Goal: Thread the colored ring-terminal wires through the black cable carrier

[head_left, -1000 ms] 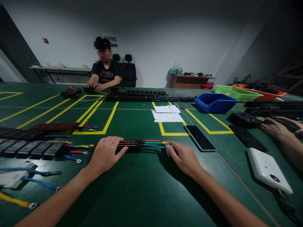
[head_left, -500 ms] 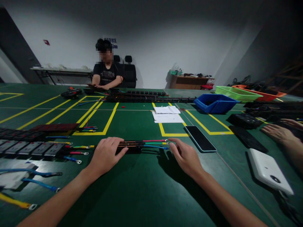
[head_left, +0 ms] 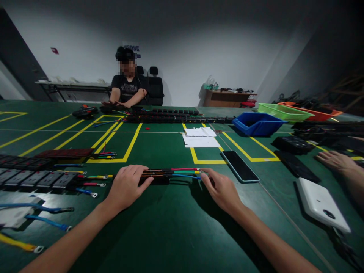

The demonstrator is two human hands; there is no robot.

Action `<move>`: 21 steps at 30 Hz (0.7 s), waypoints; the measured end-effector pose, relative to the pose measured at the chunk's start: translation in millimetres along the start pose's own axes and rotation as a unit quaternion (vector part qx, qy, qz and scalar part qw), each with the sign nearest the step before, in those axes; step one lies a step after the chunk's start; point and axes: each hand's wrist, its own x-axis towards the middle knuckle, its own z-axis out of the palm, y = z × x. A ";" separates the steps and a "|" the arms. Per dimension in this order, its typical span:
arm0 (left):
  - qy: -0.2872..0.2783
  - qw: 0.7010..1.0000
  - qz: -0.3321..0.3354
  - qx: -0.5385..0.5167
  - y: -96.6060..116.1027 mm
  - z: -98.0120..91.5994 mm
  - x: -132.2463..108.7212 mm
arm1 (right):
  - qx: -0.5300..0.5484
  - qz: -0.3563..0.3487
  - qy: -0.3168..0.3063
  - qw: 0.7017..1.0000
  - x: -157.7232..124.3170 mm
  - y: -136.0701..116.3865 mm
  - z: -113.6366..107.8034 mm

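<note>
Hands at the near edge of the green tabletop, seen from beside the worker. Left hand lies palm down with its fingers loosely spread and flat. It covers the left end of a dark strip that carries thin copper-coloured bars along its top, and it presses rather than grips. Right hand lies just right of the strip, knuckles up, fingers bent inward so that the fingertips meet the free ends of 3 coloured wires. Whether thumb and forefinger are closed on a wire end cannot be told. The wires, red, green and blue from far to near, run side by side from the strip's right end to those fingertips. Strip and wires thus span the gap between the 2 hands, parallel to the near edge.

Surroundings: left of the left hand, a row of grey socket modules with loose lugged leads beside them. Right of the right hand, a dark-screened phone lies near and a white device farther off. Beyond are white paper sheets among yellow tape lines, a blue bin and a green tray. A co-worker's hand rests at the right edge. Another person sits at the far side.
</note>
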 end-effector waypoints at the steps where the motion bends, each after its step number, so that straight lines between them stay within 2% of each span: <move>1: -0.001 1.000 0.000 -0.001 0.2 -0.2 0.1 | 0.001 0.002 0.011 1.000 -0.1 -0.2 0.0; 7: 0.003 1.000 0.001 0.002 0.1 -0.6 0.2 | -0.030 -0.003 -0.001 1.000 -1.5 -2.4 0.6; 12: 0.008 1.000 0.007 0.004 -1.1 0.6 0.0 | 0.003 -0.001 0.042 0.999 -1.9 -4.2 -0.7; 17: 0.008 1.000 0.004 0.004 -0.9 1.8 0.5 | -0.027 -0.016 0.003 0.999 -2.5 -5.4 1.4; 21: 0.000 1.000 0.002 0.002 -0.7 1.3 -0.1 | -0.029 -0.003 0.033 0.999 -2.3 -5.6 0.4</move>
